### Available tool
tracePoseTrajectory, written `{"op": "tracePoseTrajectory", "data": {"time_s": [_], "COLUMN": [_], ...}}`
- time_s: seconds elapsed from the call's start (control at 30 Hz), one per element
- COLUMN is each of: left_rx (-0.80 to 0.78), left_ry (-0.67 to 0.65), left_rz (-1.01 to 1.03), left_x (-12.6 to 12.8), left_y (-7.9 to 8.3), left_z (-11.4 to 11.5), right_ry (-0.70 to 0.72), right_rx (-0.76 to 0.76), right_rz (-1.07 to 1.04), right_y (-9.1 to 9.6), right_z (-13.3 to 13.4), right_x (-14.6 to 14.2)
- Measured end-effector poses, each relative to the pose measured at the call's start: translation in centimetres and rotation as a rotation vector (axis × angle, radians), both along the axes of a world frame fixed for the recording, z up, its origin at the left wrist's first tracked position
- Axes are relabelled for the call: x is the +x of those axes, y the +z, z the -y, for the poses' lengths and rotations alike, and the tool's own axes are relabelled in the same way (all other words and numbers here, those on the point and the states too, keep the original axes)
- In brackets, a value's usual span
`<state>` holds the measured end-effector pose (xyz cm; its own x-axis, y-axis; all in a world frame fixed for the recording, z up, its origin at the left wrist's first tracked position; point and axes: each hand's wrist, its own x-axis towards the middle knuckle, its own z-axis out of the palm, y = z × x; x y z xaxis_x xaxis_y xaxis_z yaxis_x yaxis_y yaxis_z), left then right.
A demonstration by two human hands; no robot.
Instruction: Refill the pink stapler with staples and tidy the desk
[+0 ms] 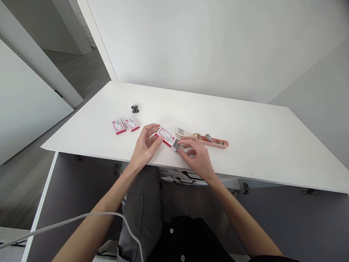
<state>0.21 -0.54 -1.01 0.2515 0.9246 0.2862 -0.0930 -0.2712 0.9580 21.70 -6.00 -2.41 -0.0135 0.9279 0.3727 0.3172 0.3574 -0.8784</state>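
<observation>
Above the table's front edge, my left hand is closed on a small red-and-white box, thumb on its near side and fingers behind. The box is tilted, its printed face turned up. At its right end shows a grey, metallic-looking piece, too small to make out fully. My right hand pinches at this piece with thumb and fingertips. Just behind the right hand lies a long pink case with compartments, holding small metal items. A cream-coloured part with a patterned patch extends from its left.
Two similar red-and-white boxes, a left one and a right one, lie left on the white table. A small black device sits behind them. A white cable crosses at lower left. Drawer handles show below the tabletop.
</observation>
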Motion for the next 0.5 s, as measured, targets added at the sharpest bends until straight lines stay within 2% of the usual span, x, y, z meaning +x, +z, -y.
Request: {"op": "tracePoseTrajectory", "data": {"time_s": [0.5], "left_rx": [-0.028], "left_ry": [0.007], "left_rz": [-0.056], "left_x": [-0.23], "left_y": [-0.49], "left_z": [-0.28], "right_ry": [0.018], "right_rx": [0.100], "right_rz": [0.166], "right_y": [-0.59], "right_z": [0.00], "right_x": [0.11]}}
